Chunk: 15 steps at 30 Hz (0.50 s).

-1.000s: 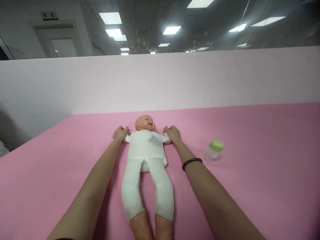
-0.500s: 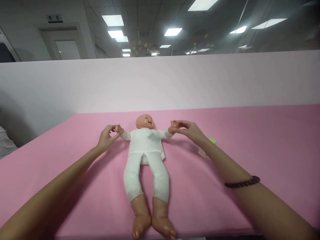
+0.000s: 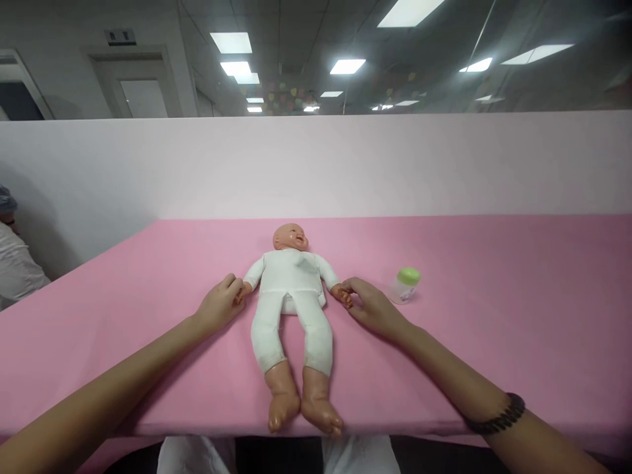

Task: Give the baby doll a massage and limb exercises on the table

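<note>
A baby doll (image 3: 291, 276) in a white cloth suit lies on its back on the pink table cover (image 3: 444, 355). Its head is at the far end, turned to the right, and its bare feet point toward me near the front edge. My left hand (image 3: 221, 304) is closed around the doll's hand on the left side. On the other side, the fingers of my right hand (image 3: 372, 306) grip the doll's other hand (image 3: 342, 294). Both doll arms slope down and outward, close to the table. A dark bead bracelet (image 3: 498, 416) circles my right forearm.
Right of my right hand, a small clear bottle (image 3: 402, 289) with a green cap stands on the cover. A white partition (image 3: 316, 164) rises behind the table. At the far left, a person (image 3: 17, 260) in white with a hair cover is partly visible.
Both my hands have moved down toward me, bringing the doll's arms from straight out sideways to sloping downward. The bottle, earlier mostly behind my right arm, now shows fully.
</note>
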Tool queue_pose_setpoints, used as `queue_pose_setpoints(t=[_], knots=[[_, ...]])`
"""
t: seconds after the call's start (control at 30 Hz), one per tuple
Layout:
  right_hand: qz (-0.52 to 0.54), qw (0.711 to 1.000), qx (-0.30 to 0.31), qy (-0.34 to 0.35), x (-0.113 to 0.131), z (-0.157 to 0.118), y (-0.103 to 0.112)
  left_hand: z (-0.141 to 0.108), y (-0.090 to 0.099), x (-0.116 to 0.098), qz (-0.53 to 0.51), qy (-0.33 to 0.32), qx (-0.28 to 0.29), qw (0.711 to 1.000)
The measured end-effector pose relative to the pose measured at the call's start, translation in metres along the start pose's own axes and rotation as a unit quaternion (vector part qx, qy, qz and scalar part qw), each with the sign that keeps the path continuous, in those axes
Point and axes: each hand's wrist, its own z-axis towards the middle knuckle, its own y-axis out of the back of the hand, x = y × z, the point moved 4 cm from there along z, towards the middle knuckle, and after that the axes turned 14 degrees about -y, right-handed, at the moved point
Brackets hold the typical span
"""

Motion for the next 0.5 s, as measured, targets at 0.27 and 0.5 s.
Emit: queue_pose_setpoints(t=[0.27, 0.5], knots=[[0.205, 0.964, -0.147, -0.089, 0.004, 0.068, 0.026, 0.058, 0.020, 0.012, -0.125, 0.112, -0.182, 0.969], [0.222, 0.916, -0.154, -0.298, -0.029, 0.155, -0.003, 0.137, -0.040, 0.059, -0.027, 0.239, -0.127, 0.962]])
